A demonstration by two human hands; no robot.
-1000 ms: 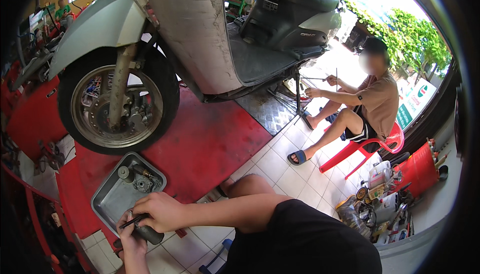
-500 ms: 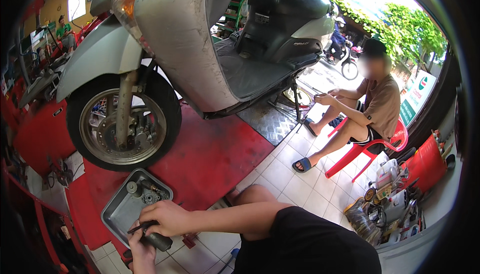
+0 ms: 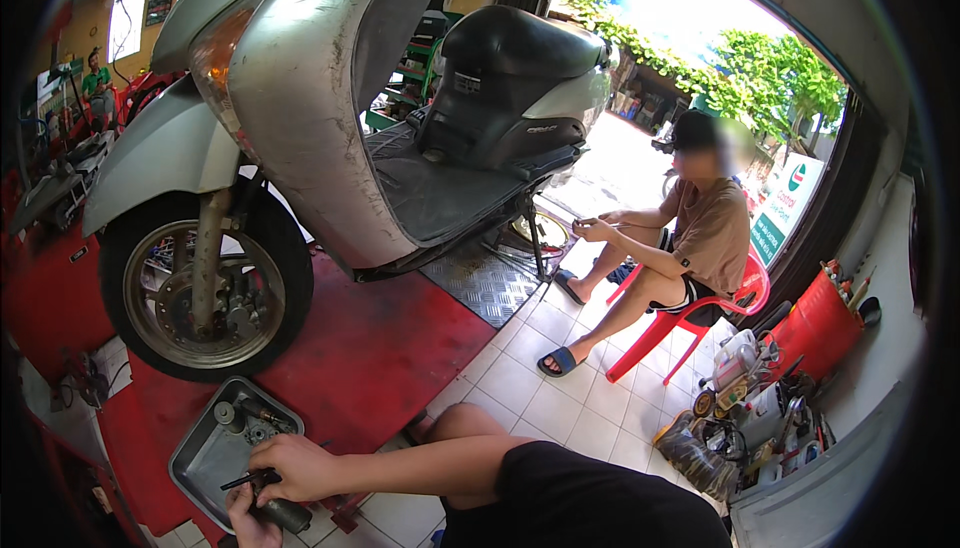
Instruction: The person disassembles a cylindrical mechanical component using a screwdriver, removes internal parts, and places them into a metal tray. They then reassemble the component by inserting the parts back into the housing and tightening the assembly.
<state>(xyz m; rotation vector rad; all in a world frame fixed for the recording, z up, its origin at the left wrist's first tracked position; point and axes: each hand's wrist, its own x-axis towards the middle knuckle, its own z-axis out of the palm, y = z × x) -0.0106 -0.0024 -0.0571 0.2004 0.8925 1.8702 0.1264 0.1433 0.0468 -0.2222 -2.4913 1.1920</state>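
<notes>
My left hand [image 3: 247, 523] comes up from the bottom edge and grips a dark cylindrical part [image 3: 288, 515] low at the left. My right hand [image 3: 296, 467] reaches across from my black sleeve and rests on top of that part, its fingers closed on a thin dark tool [image 3: 240, 480] that points left. Both hands are over the near corner of a grey metal tray [image 3: 200, 470] that lies on the red ramp [image 3: 390, 358] and holds a few small metal pieces [image 3: 243, 421]. My bent knee [image 3: 462, 420] shows just right of the hands.
A silver scooter [image 3: 310, 98] stands on the ramp, its front wheel [image 3: 205, 283] right behind the tray. A person in a brown shirt [image 3: 700, 233] sits on a red plastic chair [image 3: 745, 298] at the right. Bottles, tools and a red can [image 3: 820, 333] crowd the lower right.
The view has tilted up and closed in on the scooter. My hands have stayed together on the dark part at the tray's corner.
</notes>
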